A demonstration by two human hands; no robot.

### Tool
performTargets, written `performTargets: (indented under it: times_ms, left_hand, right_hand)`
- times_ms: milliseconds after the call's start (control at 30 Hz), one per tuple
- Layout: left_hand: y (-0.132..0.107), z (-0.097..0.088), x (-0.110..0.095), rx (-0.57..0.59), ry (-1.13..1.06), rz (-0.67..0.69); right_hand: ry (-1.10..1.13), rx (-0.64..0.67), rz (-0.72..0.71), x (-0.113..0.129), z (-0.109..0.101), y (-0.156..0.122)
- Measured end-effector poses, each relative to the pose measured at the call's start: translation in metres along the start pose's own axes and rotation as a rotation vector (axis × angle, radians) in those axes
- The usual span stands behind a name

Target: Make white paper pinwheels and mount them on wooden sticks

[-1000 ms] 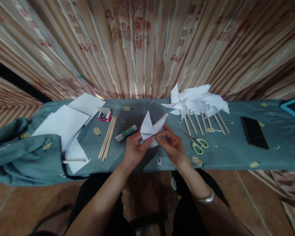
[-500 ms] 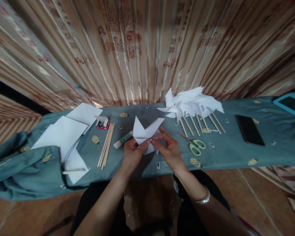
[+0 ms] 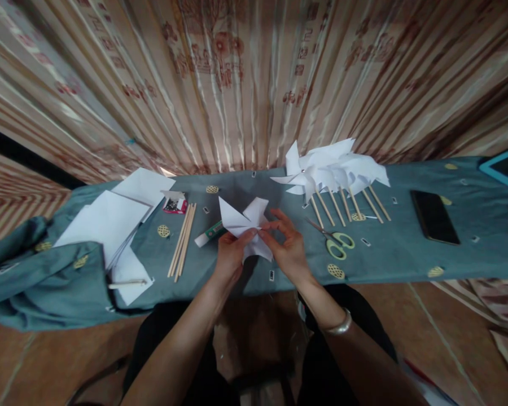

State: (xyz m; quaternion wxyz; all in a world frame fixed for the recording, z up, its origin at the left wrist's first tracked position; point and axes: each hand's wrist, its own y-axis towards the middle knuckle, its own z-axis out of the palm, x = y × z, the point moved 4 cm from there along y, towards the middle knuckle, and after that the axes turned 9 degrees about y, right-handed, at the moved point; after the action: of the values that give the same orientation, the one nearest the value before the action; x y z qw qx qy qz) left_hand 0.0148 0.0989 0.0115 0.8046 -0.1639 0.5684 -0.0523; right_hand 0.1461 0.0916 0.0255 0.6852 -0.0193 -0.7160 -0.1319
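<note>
The person holds a folded paper (image 3: 242, 221) just above the near edge of the worktop (image 3: 398, 248), about midway along it. The left hand (image 3: 231, 254) grips it from below, fingers closed on its lower flap. The right hand (image 3: 290, 251) pinches its centre with thumb and forefinger while the other fingers fan loosely. Several of its corners look drawn in to the middle; whether a pin sits there is too small to tell.

Judging by the layout, much is done. A row of finished pinwheels (image 3: 334, 169) on sticks lies by the far edge, right of centre. The held piece has no stick, and loose sticks (image 3: 182, 239), a glue stick (image 3: 209, 233) and a pin box (image 3: 174, 204) lie to its left. Blank sheets (image 3: 105, 223) are stacked toward the left end, so more remain. Scissors (image 3: 338, 243) rest just right of the hands.
</note>
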Motion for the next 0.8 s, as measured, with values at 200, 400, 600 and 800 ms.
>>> performTargets:
  times_ms: [200, 400, 600, 800]
  left_hand:
    - [0.005, 0.003, 0.000, 0.016, 0.007, 0.034]
    - [0.001, 0.000, 0.003, 0.023, 0.041, 0.034]
    - [0.000, -0.003, 0.002, 0.019, 0.027, -0.033]
    - [-0.003, -0.002, 0.001, 0.035, 0.012, -0.098]
  right_hand:
    - [-0.018, 0.016, 0.006, -0.009, -0.001, 0.009]
    - [-0.019, 0.047, -0.022, -0.006, -0.004, 0.006]
    - [0.014, 0.055, -0.042, 0.001, -0.008, 0.005]
    - [0.204, 0.027, 0.102, -0.005, -0.015, 0.012]
